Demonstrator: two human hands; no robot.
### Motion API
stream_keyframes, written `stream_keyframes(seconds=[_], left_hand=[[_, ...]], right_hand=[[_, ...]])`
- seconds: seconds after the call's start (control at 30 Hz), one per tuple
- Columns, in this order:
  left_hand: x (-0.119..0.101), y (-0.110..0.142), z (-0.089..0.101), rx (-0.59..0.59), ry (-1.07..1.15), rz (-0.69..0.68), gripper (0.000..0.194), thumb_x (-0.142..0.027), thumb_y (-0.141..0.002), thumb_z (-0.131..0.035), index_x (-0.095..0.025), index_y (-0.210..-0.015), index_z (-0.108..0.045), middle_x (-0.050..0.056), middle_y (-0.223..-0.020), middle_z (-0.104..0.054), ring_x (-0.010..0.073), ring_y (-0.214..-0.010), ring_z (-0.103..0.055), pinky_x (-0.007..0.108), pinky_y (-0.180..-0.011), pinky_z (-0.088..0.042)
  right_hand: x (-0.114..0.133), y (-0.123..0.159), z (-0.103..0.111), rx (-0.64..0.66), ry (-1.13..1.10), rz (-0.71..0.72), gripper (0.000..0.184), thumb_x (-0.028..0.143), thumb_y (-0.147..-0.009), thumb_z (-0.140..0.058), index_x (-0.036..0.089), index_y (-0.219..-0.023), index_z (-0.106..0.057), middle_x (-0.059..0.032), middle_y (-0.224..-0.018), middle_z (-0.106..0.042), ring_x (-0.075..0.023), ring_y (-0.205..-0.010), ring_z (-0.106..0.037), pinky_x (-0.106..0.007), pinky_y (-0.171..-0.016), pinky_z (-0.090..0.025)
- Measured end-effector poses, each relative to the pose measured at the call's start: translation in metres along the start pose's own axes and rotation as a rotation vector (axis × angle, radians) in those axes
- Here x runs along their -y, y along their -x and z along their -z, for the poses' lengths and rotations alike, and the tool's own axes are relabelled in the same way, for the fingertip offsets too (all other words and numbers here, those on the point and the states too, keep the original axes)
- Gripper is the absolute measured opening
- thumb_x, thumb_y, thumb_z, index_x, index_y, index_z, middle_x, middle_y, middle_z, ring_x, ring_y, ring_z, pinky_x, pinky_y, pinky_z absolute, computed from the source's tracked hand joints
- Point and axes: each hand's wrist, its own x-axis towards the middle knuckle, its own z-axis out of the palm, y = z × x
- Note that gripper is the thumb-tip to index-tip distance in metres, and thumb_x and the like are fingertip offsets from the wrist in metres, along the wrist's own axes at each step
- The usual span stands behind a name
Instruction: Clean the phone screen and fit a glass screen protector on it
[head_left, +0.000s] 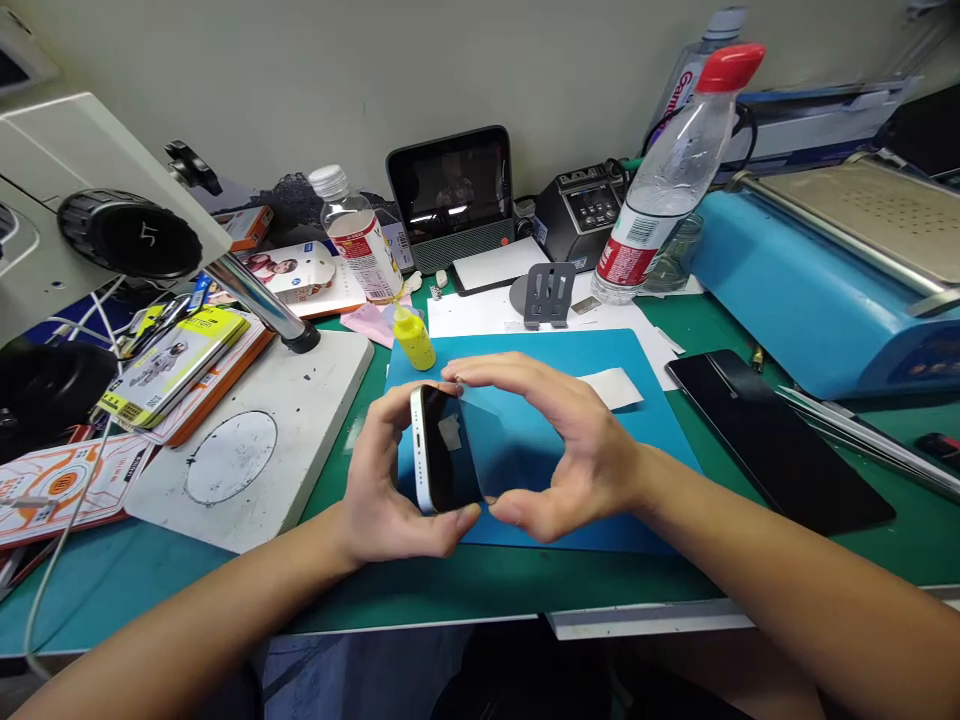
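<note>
My left hand [386, 490] is closed around a white-edged smartphone [450, 465] and holds it tilted above the blue mat [555, 510]. The phone's dark face is turned to the right, with a pale patch on it. My right hand [574, 430] curves beside the phone, its thumb and fingertips at the lower and upper ends of a thin see-through sheet [491, 440]. One edge of this sheet lies close to the phone's face; whether they touch, I cannot tell. A small yellow bottle [413, 338] stands beyond my left hand.
A microscope-like stand [300, 335] with a white base is on the left, near stacked boxes [172, 370]. Behind the mat are a phone holder [549, 295], a smart display [454, 190] and plastic bottles [660, 190]. A black panel [780, 440] and a blue machine [810, 300] occupy the right.
</note>
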Motion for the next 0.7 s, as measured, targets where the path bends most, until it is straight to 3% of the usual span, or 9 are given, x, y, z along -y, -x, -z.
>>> stream_keyframes(seconds=[0.1, 0.2, 0.37, 0.5, 0.7], left_hand=[[-0.002, -0.002, 0.0, -0.02, 0.058, 0.075, 0.083, -0.029, -0.075, -0.085, -0.024, -0.147, -0.043, 0.012, -0.132, -0.059, 0.0289, -0.125, -0.061, 0.045, -0.108, -0.051], [-0.003, -0.002, -0.001, -0.037, 0.072, 0.051, 0.096, -0.027, -0.074, -0.086, -0.024, -0.155, -0.035, 0.011, -0.128, -0.059, 0.0288, -0.121, -0.063, 0.046, -0.105, -0.054], [-0.004, 0.0, -0.004, 0.011, 0.183, -0.006, 0.09, -0.023, -0.07, -0.088, -0.023, -0.149, -0.043, 0.011, -0.129, -0.057, 0.0323, -0.124, -0.064, 0.049, -0.109, -0.051], [-0.005, 0.001, -0.003, 0.099, 0.201, 0.137, 0.082, -0.017, -0.073, -0.086, -0.029, -0.142, -0.043, 0.01, -0.136, -0.058, 0.0307, -0.134, -0.058, 0.047, -0.113, -0.048], [-0.011, -0.004, 0.002, 0.145, 0.005, 0.335, 0.074, -0.026, -0.076, -0.085, -0.031, -0.136, -0.042, 0.007, -0.139, -0.06, 0.0262, -0.125, -0.062, 0.041, -0.106, -0.051]], right_hand=[[-0.002, -0.001, 0.006, -0.049, -0.09, -0.057, 0.069, 0.043, -0.078, -0.08, 0.022, -0.139, -0.057, -0.0133, -0.138, -0.065, -0.0319, -0.129, -0.062, -0.049, -0.11, -0.051], [-0.007, -0.003, 0.015, -0.14, -0.214, -0.147, 0.063, 0.05, -0.081, -0.079, 0.025, -0.135, -0.061, -0.01, -0.139, -0.066, -0.0329, -0.132, -0.06, -0.052, -0.115, -0.048], [-0.02, -0.01, 0.032, -0.42, -0.173, -0.277, 0.059, 0.069, -0.08, -0.072, 0.031, -0.124, -0.067, -0.0063, -0.133, -0.07, -0.0337, -0.123, -0.065, -0.057, -0.11, -0.051], [-0.029, -0.014, 0.04, -0.579, -0.093, -0.278, 0.051, 0.065, -0.081, -0.071, 0.032, -0.119, -0.069, -0.0069, -0.127, -0.071, -0.0329, -0.122, -0.065, -0.056, -0.11, -0.051], [-0.032, -0.014, 0.04, -0.587, -0.08, -0.295, 0.059, 0.053, -0.084, -0.071, 0.035, -0.139, -0.056, -0.0063, -0.129, -0.068, -0.0302, -0.121, -0.067, -0.055, -0.109, -0.051]])
